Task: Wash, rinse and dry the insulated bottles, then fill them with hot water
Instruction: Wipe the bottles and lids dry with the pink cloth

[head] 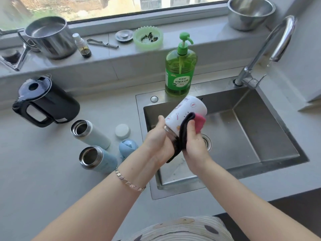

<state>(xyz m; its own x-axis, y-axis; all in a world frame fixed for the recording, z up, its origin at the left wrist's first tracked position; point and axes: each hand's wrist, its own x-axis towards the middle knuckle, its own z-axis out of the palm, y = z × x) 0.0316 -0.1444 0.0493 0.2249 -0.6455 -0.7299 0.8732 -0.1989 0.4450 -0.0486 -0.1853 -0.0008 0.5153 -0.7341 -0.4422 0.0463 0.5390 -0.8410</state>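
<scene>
Kettle [46, 101]: black, at the back left of the counter [52, 171].
White bottle [92, 134]: uncapped, on the counter left of the sink [243, 136].
Blue bottle [102, 160]: uncapped, just in front of the white one.
Caps: white cap [122, 130] and blue cap [127, 146] lie between those bottles and the sink's left edge.
Left hand [156, 145]: fingers curled round the printed bottle [184, 112] at its mouth end.
Printed bottle: tilted, base up and away, over the sink's left side.
Right hand [194, 143]: grips a black-and-pink cloth [184, 133] wrapped against the bottle's side.
Soap [180, 70]: green pump bottle on the sink's back rim.
Tap [271, 49]: at the sink's back right corner.
</scene>
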